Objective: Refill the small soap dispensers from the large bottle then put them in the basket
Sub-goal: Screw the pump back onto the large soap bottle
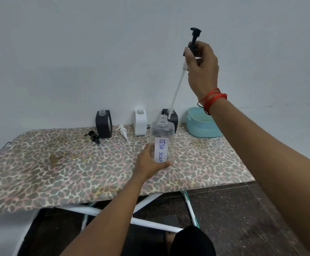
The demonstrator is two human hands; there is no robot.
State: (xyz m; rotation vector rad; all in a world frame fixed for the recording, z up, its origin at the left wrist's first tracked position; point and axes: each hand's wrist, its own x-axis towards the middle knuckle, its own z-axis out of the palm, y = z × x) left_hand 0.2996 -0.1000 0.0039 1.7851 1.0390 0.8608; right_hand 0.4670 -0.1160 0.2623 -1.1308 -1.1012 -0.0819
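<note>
A pale wall point(76, 52) stands behind a counter point(39, 172) covered in leopard-print cloth. At the counter's far right corner sits a teal basket point(198, 126), against the wall. The large clear bottle point(162, 131), labelled "DISH SOAP", stands upright near the middle of the counter with its neck open. The left hand point(148, 163) holds it low down, its grip wrapped around the bottle's base.

Three small dispensers stand in a row along the wall, all with open necks: a black dispenser point(103, 126) on the left, a white dispenser point(140, 124) in the middle, and a second black dispenser point(174, 118) partly hidden behind the large bottle.

The right hand point(202, 65) is raised high, its grip pinched on a black pump point(194, 36). The pump's long white tube point(177, 87) hangs down, its tip just beside the large bottle's neck. A red thread point(211, 99) circles that wrist.

A loose black pump point(94, 137) lies on the counter beside the left dispenser, and a white pump point(122, 131) lies just left of the white dispenser.
</note>
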